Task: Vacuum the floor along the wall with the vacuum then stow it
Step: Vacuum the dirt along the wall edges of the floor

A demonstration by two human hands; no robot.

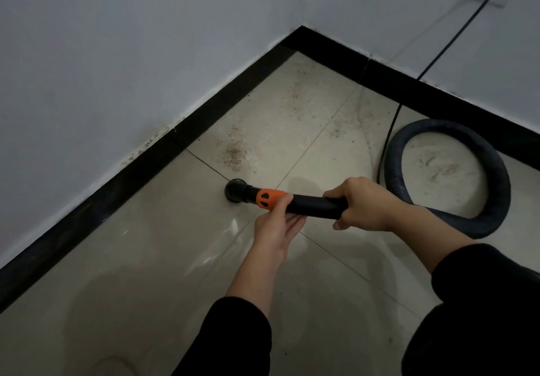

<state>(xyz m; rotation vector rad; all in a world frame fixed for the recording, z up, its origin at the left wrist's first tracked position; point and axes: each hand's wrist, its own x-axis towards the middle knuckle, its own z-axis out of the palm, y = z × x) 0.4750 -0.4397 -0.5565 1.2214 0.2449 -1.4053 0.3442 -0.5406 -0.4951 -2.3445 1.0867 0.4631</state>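
My right hand grips the black plastic vacuum tube, and my left hand pinches it by the orange collar. Its round nozzle rests on the beige tile near the black skirting. I should keep it flat, pushing slowly into the reddish grit ahead.

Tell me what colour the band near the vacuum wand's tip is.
Orange band, clearest in the head view.
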